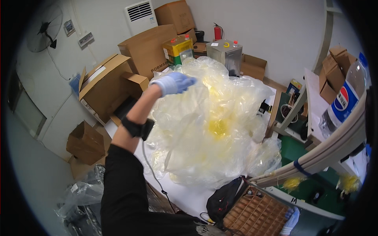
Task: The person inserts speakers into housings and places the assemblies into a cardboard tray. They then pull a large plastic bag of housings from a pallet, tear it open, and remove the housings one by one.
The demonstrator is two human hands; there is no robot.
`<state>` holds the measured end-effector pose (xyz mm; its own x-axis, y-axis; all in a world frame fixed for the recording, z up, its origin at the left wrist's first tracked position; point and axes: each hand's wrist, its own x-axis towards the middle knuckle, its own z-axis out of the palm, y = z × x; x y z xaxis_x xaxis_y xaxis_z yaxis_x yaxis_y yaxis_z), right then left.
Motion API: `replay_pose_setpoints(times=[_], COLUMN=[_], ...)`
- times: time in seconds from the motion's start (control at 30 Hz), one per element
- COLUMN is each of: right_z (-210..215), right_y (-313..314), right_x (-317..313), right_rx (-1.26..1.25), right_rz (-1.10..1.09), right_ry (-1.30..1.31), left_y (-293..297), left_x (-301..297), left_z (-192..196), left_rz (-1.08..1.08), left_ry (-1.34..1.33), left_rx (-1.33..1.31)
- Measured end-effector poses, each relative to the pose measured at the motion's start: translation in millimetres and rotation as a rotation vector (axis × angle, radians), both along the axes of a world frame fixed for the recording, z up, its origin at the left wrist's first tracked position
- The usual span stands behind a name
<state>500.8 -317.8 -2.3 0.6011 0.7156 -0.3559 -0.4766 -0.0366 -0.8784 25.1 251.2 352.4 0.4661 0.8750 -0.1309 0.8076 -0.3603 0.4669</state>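
Observation:
My left hand (173, 83), in a white and pale blue glove, reaches over the far left part of a big heap of clear plastic bags (189, 145). Its fingers are stretched out, and I see nothing held in them. Yellow patches show through the plastic. At the lower right, my right hand (290, 222), also gloved, grips the right side of a brown cardboard grid of small compartments (256, 210). Part of that hand is hidden behind the grid. A black fabric bag (223, 200) lies against the grid's left side.
Cardboard boxes (147, 49), a yellow-green tin (178, 50) and a silver tin (224, 57) stand beyond the heap. A curved pale frame (327, 151) and a shelf with a plastic bottle (344, 100) stand at right. A cable (151, 169) hangs from my left wristband.

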Motion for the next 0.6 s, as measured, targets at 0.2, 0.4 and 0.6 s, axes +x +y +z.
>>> replay_pose_setpoints(times=[0.2,0.4,0.6], right_z=[42,53,69], right_y=[49,63,76], right_x=[-86,-116,-118], right_rx=[-0.008,-0.040,-0.071], right_rz=[0.044,0.084,0.171], right_ry=[-0.462,-0.438,-0.600], left_y=[-80,-167,-140], left_x=[-114,-116,-72], left_z=[-46,-300,-398], left_rz=[0.123,-0.034,-0.543], left_ry=[-0.328,0.268,0.478], left_rx=[0.440,0.158,-0.041])
